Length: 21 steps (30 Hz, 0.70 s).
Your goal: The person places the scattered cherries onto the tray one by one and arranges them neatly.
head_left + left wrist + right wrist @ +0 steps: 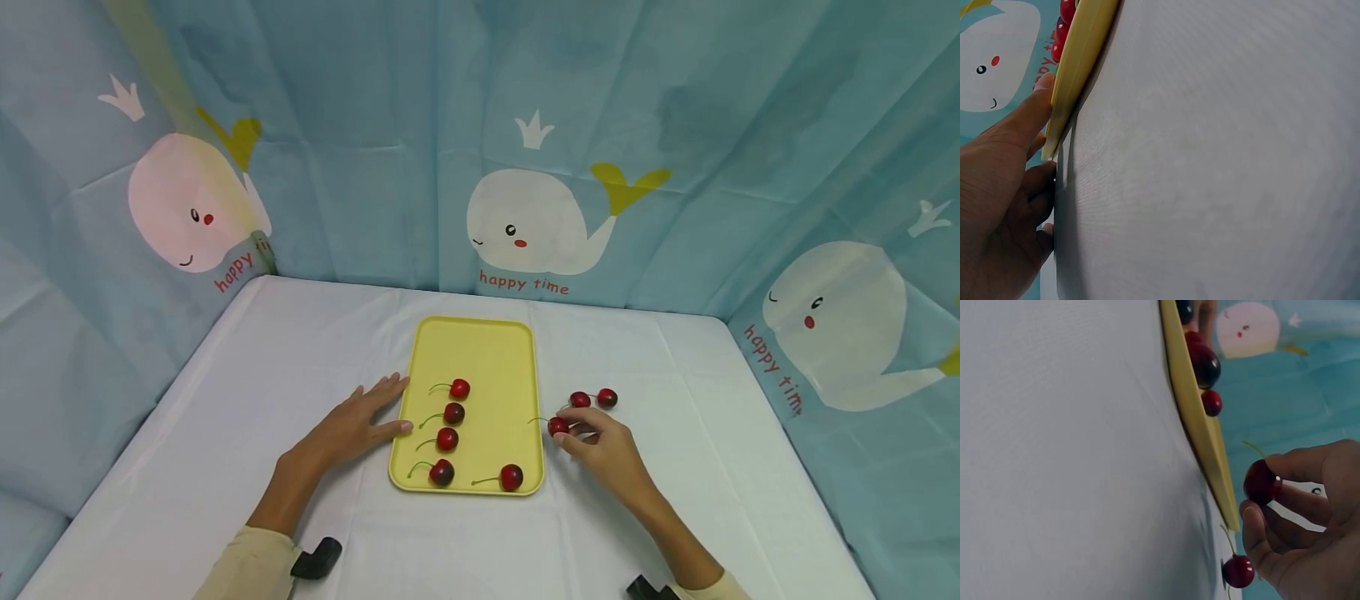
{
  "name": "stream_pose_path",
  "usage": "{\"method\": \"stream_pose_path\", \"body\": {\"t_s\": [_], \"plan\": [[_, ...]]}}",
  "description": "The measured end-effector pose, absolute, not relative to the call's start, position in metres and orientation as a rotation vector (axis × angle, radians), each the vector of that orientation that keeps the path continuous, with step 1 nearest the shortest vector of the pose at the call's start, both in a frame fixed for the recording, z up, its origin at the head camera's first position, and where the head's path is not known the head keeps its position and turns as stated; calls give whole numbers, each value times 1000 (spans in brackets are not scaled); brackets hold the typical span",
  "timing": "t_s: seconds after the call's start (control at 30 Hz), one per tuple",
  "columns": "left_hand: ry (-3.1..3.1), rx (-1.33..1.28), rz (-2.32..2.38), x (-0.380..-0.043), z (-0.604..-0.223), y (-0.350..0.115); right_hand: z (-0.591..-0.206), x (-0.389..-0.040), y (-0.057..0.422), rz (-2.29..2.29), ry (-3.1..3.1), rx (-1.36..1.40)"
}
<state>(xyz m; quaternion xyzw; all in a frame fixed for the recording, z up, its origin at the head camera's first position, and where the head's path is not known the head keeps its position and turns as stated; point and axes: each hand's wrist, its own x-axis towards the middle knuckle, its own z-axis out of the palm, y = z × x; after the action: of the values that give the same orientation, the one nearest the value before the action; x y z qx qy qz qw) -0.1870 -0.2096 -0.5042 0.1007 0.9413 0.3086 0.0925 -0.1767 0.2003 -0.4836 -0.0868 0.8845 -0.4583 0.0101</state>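
Observation:
A yellow tray [495, 358] lies on the white cloth. On its left half, several dark red cherries with green stems form a column, among them a top cherry [460, 389]; one more cherry [512, 477] lies at the lower right corner. My left hand [360, 423] rests at the tray's left edge, fingers spread, thumb on the rim. Just beyond the right rim, my right hand [600, 446] pinches a cherry [1262, 482] between thumb and fingers, its stem pointing left over the tray. Behind that hand, two cherries, a nearer one [579, 400] and a farther one [607, 398], lie on the cloth.
The white tablecloth [337, 333] covers the table. Blue curtains [360, 217] printed with whales stand around its back and sides. A black wrist device [317, 558] sits at the left sleeve.

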Motion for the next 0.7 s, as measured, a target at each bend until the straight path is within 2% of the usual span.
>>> {"method": "stream_pose_path", "body": {"t_s": [0.7], "plan": [[2787,312,934,-187,-503,-210,-488,-174,174,-1419,2737,-411]]}}
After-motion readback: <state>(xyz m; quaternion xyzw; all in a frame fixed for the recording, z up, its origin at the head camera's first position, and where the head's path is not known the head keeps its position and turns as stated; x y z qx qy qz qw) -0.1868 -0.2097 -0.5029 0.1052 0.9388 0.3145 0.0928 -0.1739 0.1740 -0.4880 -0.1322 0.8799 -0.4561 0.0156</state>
